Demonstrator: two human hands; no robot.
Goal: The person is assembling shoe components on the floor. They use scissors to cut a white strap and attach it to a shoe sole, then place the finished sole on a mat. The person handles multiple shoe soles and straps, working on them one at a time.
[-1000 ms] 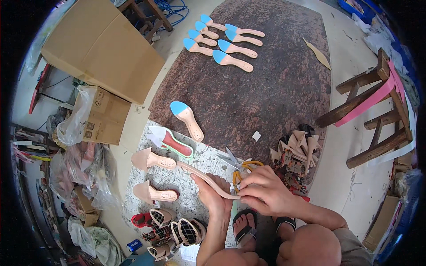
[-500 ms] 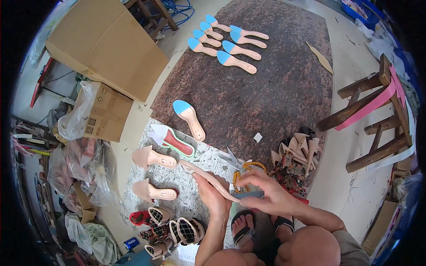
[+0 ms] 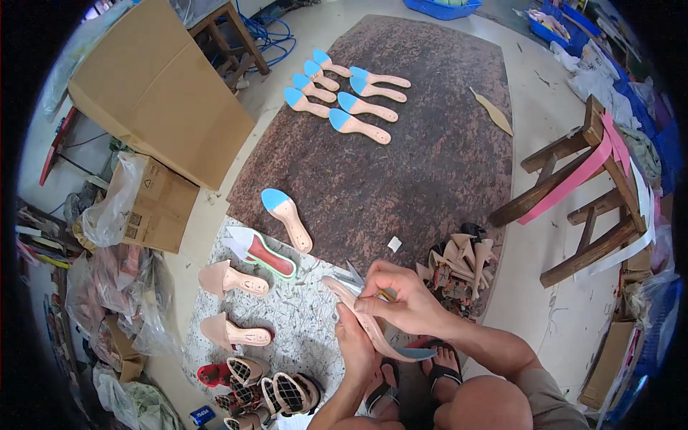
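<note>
Right of the beige slippers (image 3: pixel 249 284), a blue-ended insole (image 3: pixel 370 325) is being held at near centre, gripped by the left hand (image 3: pixel 355 349) and pinched toward its far end between thumb and fingers of the right hand (image 3: pixel 408 304). Steady left support is probably being needed.

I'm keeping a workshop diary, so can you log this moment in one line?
left hand: gripping pinkish insole | right hand: touching it near plain end | brown mat: blue-toed insoles laid out
</note>
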